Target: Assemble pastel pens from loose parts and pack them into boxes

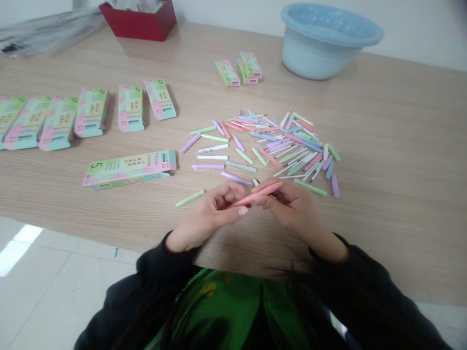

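Between my two hands is a coral-pink pen [257, 193], tilted up toward the right, above the near part of the table. My left hand [215, 206] pinches its lower left end between thumb and fingers. My right hand [292, 199] grips the upper right part, thumb on the near side. Just beyond my hands lies a loose pile of pen parts [288, 141]: pastel barrels, caps and thin white refills. A light green pen [190, 198] rests left of my left hand, and a purple pen [236, 178] lies just behind it.
Left of the pile lies a long pastel box [131, 168] with an open end flap. Several similar boxes [130, 109] stand in a row at the left. Small closed boxes [228, 74], a red box [140, 23] and a blue basin [310, 53] are at the back.
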A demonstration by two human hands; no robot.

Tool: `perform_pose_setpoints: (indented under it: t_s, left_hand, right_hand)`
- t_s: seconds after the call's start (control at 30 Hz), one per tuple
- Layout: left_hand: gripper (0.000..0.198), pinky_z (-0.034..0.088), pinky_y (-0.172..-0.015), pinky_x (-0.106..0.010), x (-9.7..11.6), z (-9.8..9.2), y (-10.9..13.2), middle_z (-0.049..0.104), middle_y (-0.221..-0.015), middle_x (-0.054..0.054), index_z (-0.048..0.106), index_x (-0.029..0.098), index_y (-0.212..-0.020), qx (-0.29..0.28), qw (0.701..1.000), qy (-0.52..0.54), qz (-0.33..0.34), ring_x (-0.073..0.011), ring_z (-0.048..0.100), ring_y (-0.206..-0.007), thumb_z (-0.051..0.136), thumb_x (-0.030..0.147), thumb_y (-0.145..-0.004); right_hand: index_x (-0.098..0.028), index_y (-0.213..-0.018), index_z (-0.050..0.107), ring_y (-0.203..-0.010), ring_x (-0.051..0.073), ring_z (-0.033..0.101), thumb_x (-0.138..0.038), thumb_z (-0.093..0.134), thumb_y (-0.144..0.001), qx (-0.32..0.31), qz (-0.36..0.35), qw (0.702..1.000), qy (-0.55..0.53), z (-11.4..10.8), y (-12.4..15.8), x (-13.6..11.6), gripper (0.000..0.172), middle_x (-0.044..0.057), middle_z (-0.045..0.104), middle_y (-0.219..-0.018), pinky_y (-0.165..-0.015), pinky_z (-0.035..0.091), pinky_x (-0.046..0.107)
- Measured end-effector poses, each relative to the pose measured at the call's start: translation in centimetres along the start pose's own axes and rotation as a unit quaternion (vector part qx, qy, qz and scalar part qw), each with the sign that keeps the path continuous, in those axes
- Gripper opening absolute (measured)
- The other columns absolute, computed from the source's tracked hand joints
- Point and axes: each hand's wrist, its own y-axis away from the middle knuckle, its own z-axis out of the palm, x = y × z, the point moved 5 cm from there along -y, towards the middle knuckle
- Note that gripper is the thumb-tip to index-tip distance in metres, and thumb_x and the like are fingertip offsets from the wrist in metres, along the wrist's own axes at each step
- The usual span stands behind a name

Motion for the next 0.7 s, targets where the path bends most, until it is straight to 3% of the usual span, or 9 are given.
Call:
perform_pose_setpoints:
  t_s: [0.07, 0.13, 0.23, 0.3, 0.37, 0.43, 0.5, 0.57, 0.7]
  left_hand:
    - [0.039, 0.037, -0.052, -0.022, -0.5, 0.4, 0.1, 0.067, -0.079, -0.002, 0.07, 0.016, -0.096, -0.056, 0.998, -0.002, -0.04, -0.0106, 0.049, -0.06, 0.066, 0.055, -0.092]
    - [0.05, 0.029, -0.048, -0.023, -0.8, 0.4, 0.2, 0.063, -0.065, -0.001, 0.071, 0.014, -0.083, -0.063, 0.996, -0.024, -0.054, -0.0092, 0.04, -0.051, 0.051, 0.056, -0.1]
    - [0.041, 0.034, -0.056, -0.023, -0.6, -0.2, 0.0, 0.063, -0.063, 0.0, 0.07, 0.014, -0.069, -0.004, 0.997, -0.069, -0.017, -0.0093, 0.045, -0.056, 0.062, 0.043, -0.097]
    - [0.023, 0.043, -0.07, -0.024, -0.2, -0.4, -0.1, 0.07, -0.078, -0.002, 0.073, 0.014, -0.078, 0.029, 0.997, -0.067, 0.009, -0.0124, 0.057, -0.072, 0.076, 0.034, -0.088]
    - [0.02, 0.046, -0.077, -0.026, 0.0, -0.3, 0.0, 0.071, -0.088, -0.003, 0.074, 0.016, -0.093, 0.032, 0.998, -0.049, 0.009, -0.015, 0.061, -0.081, 0.079, 0.034, -0.085]
    - [0.027, 0.043, -0.068, -0.026, 0.0, 0.0, 0.2, 0.069, -0.084, -0.003, 0.073, 0.015, -0.098, 0.007, 0.999, -0.044, -0.008, -0.013, 0.056, -0.07, 0.069, 0.042, -0.093]
    - [0.037, 0.035, -0.057, -0.025, -0.1, 0.0, 0.4, 0.063, -0.073, -0.001, 0.072, 0.015, -0.088, -0.017, 0.998, -0.065, -0.02, -0.0109, 0.046, -0.058, 0.057, 0.046, -0.099]
    - [0.041, 0.031, -0.054, -0.026, -0.2, -0.3, 0.5, 0.056, -0.063, 0.001, 0.07, 0.015, -0.074, -0.012, 0.995, -0.097, -0.02, -0.0107, 0.041, -0.055, 0.056, 0.044, -0.1]
    - [0.019, 0.047, -0.072, -0.028, 0.2, -0.4, 0.4, 0.072, -0.078, -0.003, 0.076, 0.017, -0.082, 0.049, 0.99, -0.128, 0.034, -0.0168, 0.063, -0.075, 0.071, 0.033, -0.092]
  right_hand:
    - [-0.023, -0.086, 0.075, -0.072, 0.014, 0.068, -0.022, 0.073, -0.09, -0.01, 0.01, 1.0, -0.005, 0.1, 0.0, 0.3, 0.004, -0.001, 0.077, -0.083, -0.064, 0.049, 0.027]
    - [-0.023, -0.089, 0.075, -0.073, 0.014, 0.069, -0.022, 0.073, -0.091, -0.024, 0.015, 0.999, -0.019, 0.2, 0.0, 0.6, 0.003, -0.001, 0.077, -0.084, -0.066, 0.051, 0.027]
    - [-0.023, -0.089, 0.075, -0.077, 0.015, 0.071, -0.021, 0.071, -0.091, -0.022, 0.003, 0.999, -0.034, 0.3, 0.1, 0.4, 0.004, -0.001, 0.078, -0.087, -0.072, 0.054, 0.028]
    - [-0.024, -0.087, 0.075, -0.079, 0.015, 0.072, -0.021, 0.073, -0.089, -0.003, -0.006, 1.0, -0.022, 0.3, 0.1, 0.3, 0.004, -0.001, 0.079, -0.088, -0.073, 0.055, 0.029]
    - [-0.024, -0.087, 0.075, -0.079, 0.016, 0.072, -0.021, 0.073, -0.089, 0.005, 0.0, 1.0, -0.011, 0.3, 0.2, 0.3, 0.004, 0.0, 0.079, -0.088, -0.072, 0.055, 0.029]
    - [-0.024, -0.088, 0.076, -0.075, 0.015, 0.071, -0.023, 0.073, -0.089, 0.004, 0.018, 1.0, -0.008, 0.4, 0.2, 0.5, 0.003, -0.001, 0.078, -0.086, -0.068, 0.054, 0.029]
    - [-0.024, -0.087, 0.076, -0.074, 0.016, 0.071, -0.025, 0.074, -0.089, 0.007, 0.029, 1.0, -0.011, 0.4, 0.2, 0.6, 0.003, 0.0, 0.078, -0.085, -0.067, 0.054, 0.029]
    - [-0.024, -0.085, 0.076, -0.075, 0.016, 0.072, -0.025, 0.075, -0.088, 0.011, 0.022, 1.0, -0.02, 0.4, 0.2, 0.5, 0.004, 0.0, 0.078, -0.086, -0.068, 0.055, 0.029]
    - [-0.024, -0.083, 0.076, -0.074, 0.015, 0.071, -0.02, 0.075, -0.087, 0.027, 0.003, 0.999, -0.026, 0.4, 0.2, 0.1, 0.006, -0.001, 0.078, -0.083, -0.068, 0.056, 0.028]
